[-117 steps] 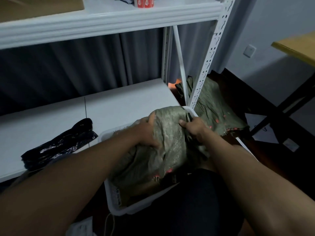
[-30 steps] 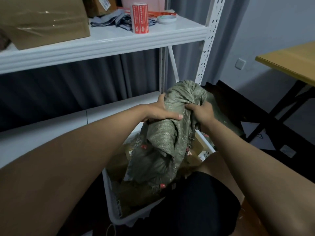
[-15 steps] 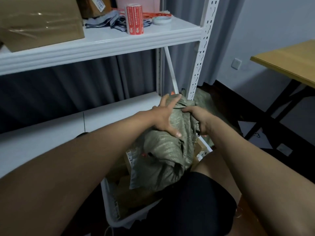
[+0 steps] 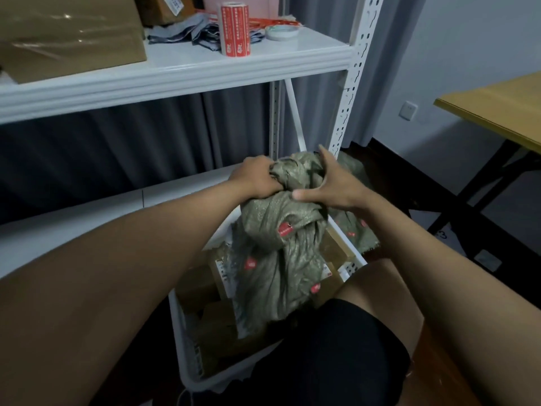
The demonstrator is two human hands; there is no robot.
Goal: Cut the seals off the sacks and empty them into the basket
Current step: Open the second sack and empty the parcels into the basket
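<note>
A crumpled green woven sack (image 4: 281, 253) with small red labels hangs over the white basket (image 4: 183, 341) between my knees. My left hand (image 4: 254, 180) grips the bunched top of the sack from the left. From the right, my right hand (image 4: 330, 189) holds the same bunch, thumb stretched along the cloth, index finger raised, other fingers hidden in the folds. Brown cardboard parcels (image 4: 202, 288) lie in the basket under the sack. No cutting tool shows.
A second green sack (image 4: 358, 232) lies on the floor behind the basket. The white rack's lower shelf (image 4: 73, 224) is to the left; its upper shelf holds a cardboard box (image 4: 70, 33), a red roll (image 4: 234, 29) and tape (image 4: 282, 32). A wooden table (image 4: 497, 112) stands at right.
The sack came down from its raised position and is bunched tighter. My left hand went from lying flat on the cloth to gripping the top; my right thumb now stretches out.
</note>
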